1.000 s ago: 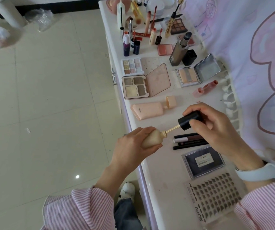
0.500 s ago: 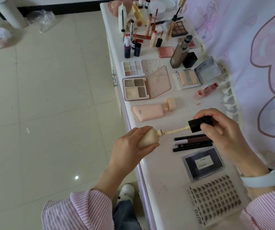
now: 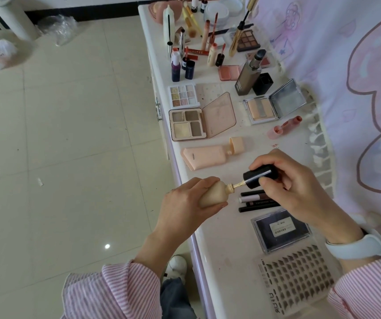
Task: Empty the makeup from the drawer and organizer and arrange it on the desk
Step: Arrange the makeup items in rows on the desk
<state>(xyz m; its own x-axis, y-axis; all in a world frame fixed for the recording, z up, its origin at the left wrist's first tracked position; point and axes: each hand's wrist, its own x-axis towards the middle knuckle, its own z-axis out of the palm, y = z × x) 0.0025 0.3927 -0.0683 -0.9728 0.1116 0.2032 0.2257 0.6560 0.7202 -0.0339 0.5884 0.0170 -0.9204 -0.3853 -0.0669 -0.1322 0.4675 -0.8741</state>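
Head view: left hand point(image 3: 184, 203) grips bottle point(image 3: 214, 194); right hand point(image 3: 295, 187) pinches cap point(image 3: 259, 176), wand point(image 3: 308, 184) in line with the neck.

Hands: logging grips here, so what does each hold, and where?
Left hand grips the bottle by its body; right hand pinches the black cap, wand partly inserted.

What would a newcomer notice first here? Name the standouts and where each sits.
At centre, the left hand grips a beige bottle while the right hand holds its black cap, the wand partly in the neck. Beyond them an open four-pan palette lies near the desk edge; a lash tray lies nearest.
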